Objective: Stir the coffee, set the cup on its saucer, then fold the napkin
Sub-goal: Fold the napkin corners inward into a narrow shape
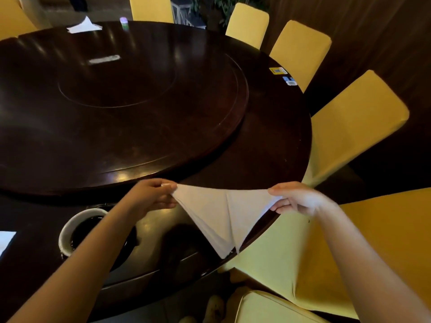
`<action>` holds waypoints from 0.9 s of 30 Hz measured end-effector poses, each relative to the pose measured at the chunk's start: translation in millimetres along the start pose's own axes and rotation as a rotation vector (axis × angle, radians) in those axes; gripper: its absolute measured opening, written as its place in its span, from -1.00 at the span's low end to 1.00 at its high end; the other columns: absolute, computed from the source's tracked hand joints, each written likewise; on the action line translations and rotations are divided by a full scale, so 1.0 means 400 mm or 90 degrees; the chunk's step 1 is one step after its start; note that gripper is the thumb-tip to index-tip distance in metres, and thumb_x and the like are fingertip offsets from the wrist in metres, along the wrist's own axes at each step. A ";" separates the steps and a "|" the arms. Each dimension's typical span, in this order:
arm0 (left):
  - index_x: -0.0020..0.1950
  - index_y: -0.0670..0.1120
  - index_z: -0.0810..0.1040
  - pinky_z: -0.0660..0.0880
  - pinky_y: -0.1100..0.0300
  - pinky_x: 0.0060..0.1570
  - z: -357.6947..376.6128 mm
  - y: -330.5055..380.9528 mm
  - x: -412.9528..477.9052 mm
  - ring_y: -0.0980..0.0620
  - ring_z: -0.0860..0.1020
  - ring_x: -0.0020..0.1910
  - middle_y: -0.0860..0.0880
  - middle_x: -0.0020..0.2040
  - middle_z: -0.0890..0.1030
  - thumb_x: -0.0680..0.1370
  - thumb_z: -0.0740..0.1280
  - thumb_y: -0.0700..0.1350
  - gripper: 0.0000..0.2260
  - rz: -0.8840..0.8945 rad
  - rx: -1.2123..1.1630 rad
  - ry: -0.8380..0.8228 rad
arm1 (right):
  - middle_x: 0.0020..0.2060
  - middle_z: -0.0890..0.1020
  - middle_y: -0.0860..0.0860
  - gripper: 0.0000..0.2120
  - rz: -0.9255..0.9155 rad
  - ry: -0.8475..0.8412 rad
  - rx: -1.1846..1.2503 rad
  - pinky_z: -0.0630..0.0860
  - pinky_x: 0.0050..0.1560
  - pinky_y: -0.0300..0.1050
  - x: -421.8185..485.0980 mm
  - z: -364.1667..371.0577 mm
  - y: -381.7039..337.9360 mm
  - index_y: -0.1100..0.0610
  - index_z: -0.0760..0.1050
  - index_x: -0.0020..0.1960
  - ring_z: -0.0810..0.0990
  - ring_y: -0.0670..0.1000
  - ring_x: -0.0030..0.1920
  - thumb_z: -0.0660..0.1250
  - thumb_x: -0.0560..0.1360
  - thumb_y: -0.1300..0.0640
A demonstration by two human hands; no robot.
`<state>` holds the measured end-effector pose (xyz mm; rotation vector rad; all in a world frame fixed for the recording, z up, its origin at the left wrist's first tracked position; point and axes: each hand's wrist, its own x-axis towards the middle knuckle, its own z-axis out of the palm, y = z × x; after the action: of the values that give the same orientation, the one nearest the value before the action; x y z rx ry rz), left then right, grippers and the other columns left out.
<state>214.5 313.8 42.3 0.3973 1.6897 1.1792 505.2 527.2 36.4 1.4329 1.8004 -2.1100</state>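
Note:
A white napkin [217,213] hangs as a downward-pointing triangle above the table's near right edge, stretched between both hands. My left hand [151,197] pinches its left corner and my right hand [300,199] pinches its right corner. A centre crease runs down the cloth. A white cup [66,231] of dark coffee stands at the lower left on a dark saucer [130,243], partly hidden behind my left forearm. No spoon is visible.
The dark round table [268,148] carries a large turntable [140,101]. Another white napkin [84,26] lies at the far side, and white paper [5,241] at the left edge. Yellow-covered chairs [354,129] ring the right side, one close under my right arm.

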 end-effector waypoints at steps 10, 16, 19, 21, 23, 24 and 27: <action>0.04 -0.30 0.55 0.56 0.25 -0.44 0.076 -0.157 0.162 -0.04 0.57 -0.33 -0.26 -0.09 0.56 0.51 0.32 -0.32 -0.87 -0.065 0.050 0.209 | -0.29 0.58 0.16 -0.71 0.037 0.273 -0.193 0.43 -0.29 -0.15 0.195 0.072 0.116 0.34 0.55 -0.03 0.57 0.10 -0.26 0.38 0.47 0.08; 0.13 -0.13 0.56 0.44 0.20 -0.07 0.086 -0.189 0.168 -0.02 0.52 -0.09 -0.15 0.09 0.52 0.51 0.35 -0.15 -0.79 0.109 0.392 0.311 | 0.04 0.51 0.17 -0.78 -0.178 0.464 -0.442 0.44 0.13 0.09 0.185 0.117 0.158 0.19 0.53 0.04 0.44 0.19 0.11 0.38 0.46 0.10; 0.11 -0.07 0.57 0.38 0.11 0.05 0.097 -0.225 0.115 -0.07 0.44 0.12 -0.10 0.14 0.50 0.48 0.38 -0.10 -0.78 0.306 0.534 0.320 | -0.04 0.57 0.09 -0.86 -0.417 0.408 -0.497 0.46 0.07 0.09 0.127 0.159 0.182 0.16 0.55 0.01 0.48 0.13 0.02 0.37 0.48 0.14; 0.09 -0.02 0.58 0.42 0.07 0.06 0.124 -0.257 0.068 -0.04 0.47 0.10 -0.05 0.09 0.55 0.45 0.40 -0.03 -0.77 0.433 0.644 0.192 | -0.09 0.61 0.06 -0.84 -0.526 0.275 -0.518 0.48 0.02 0.03 0.082 0.202 0.218 0.17 0.56 -0.02 0.54 0.11 -0.03 0.41 0.44 0.13; 0.07 0.00 0.59 0.42 0.09 0.06 0.160 -0.288 0.032 -0.03 0.52 0.07 -0.01 0.05 0.60 0.40 0.44 0.03 -0.73 0.507 0.721 0.050 | -0.10 0.61 0.04 -0.78 -0.550 0.187 -0.571 0.50 0.00 -0.03 0.053 0.245 0.257 0.18 0.56 -0.02 0.55 0.09 -0.04 0.44 0.41 0.08; 0.05 0.00 0.60 0.43 0.11 0.04 0.176 -0.301 0.022 -0.03 0.54 0.05 0.01 0.03 0.62 0.37 0.46 0.04 -0.71 0.527 0.743 0.010 | -0.10 0.60 0.03 -0.76 -0.540 0.164 -0.588 0.51 0.00 -0.05 0.047 0.260 0.270 0.17 0.55 -0.01 0.54 0.07 -0.04 0.44 0.41 0.05; 0.00 -0.03 0.62 0.47 0.15 -0.05 0.209 -0.321 0.017 -0.02 0.57 -0.01 0.02 -0.01 0.64 0.32 0.52 0.03 -0.69 0.536 0.760 -0.013 | -0.05 0.57 0.05 -0.70 -0.504 0.166 -0.585 0.53 0.05 -0.14 0.046 0.286 0.291 0.17 0.52 0.02 0.51 0.04 0.00 0.45 0.39 0.02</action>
<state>315.9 301.2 -72.2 1.9713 2.1216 0.5094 488.0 407.3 -74.9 0.8090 3.1634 -0.8462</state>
